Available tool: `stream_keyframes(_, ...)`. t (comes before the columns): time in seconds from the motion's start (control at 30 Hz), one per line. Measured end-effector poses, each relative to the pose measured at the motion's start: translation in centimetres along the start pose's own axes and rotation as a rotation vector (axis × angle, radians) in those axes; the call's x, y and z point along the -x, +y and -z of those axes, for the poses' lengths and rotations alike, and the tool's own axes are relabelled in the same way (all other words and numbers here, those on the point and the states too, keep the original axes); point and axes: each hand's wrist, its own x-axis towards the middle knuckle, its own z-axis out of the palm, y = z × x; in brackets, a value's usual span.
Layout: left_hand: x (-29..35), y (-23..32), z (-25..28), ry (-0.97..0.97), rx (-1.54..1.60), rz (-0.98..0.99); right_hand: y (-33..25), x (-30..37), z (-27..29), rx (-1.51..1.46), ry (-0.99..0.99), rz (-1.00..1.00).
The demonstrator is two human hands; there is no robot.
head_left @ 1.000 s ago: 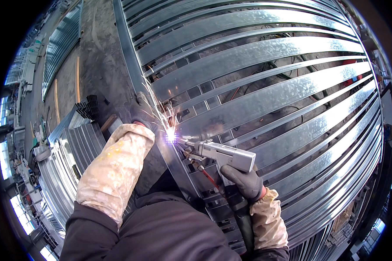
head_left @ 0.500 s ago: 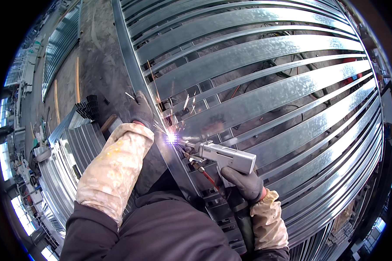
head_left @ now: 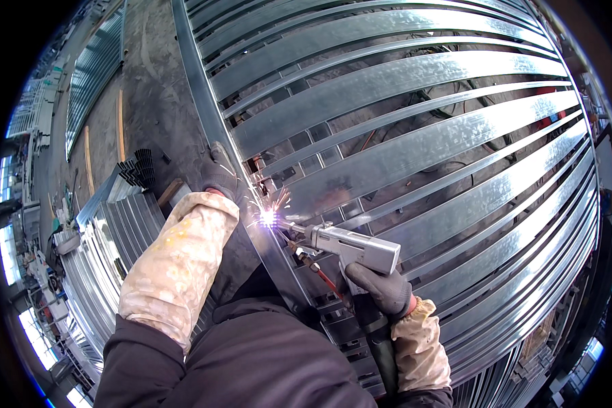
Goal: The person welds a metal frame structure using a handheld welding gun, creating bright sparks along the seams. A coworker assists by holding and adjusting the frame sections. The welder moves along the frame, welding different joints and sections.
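Observation:
My right hand (head_left: 382,288), in a dark glove, is closed round the handle of a silver welding gun (head_left: 358,247). A thick black hose runs down from its grip. At the gun's nozzle a bright purple-white spot (head_left: 268,217) throws short sparks. It sits where a wide crossbar (head_left: 333,192) meets the side rail (head_left: 198,81) of a shiny metal frame. Just up the rail from the sparks, my gloved left hand (head_left: 219,175) grips the rail's outer edge; part of its fingers is hidden. Beside the nozzle lies a brass fitting with a red hose (head_left: 324,280).
Wide and narrow crossbars span the frame to the right, with cables (head_left: 449,102) on the floor beneath. At left lie stacked metal profiles (head_left: 132,228), dark profile ends (head_left: 137,168) and wooden strips (head_left: 121,126). Another slatted panel (head_left: 96,75) lies farther back.
The long spark streaks are gone; the sparks now form a shorter, tighter spray. Both hands and the welding gun stay almost in place.

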Motion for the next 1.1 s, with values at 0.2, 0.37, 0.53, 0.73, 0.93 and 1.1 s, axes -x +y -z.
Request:
stream_keyframes(0.2,0.6,0.6,-0.3,0.056,-0.039,-0.087,-0.2,0.4,0.2,-0.032,-0.008,-0.016)
stream_keyframes(0.37,-0.4,-0.6,-0.4,-0.026,0.025,0.008,0.4,0.6,0.1,0.016,0.042,0.029)
stream_keyframes(0.53,-0.3,-0.8,-0.4,0.063,0.038,-0.096,-0.7,0.9,-0.5,0.018,0.036,0.062)
stream_keyframes(0.73,0.8,1.0,0.3,0.019,0.118,-0.043,-0.8,1.1,-0.7,-0.111,0.007,-0.036)
stream_keyframes(0.93,0.7,1.2,0.4,-0.006,0.12,-0.019,-0.5,1.3,-0.7,-0.148,0.001,-0.043)
stream_keyframes(1.1,0.8,1.3,0.3,0.016,0.082,-0.026,0.3,1.4,-0.2,-0.115,-0.024,-0.027)
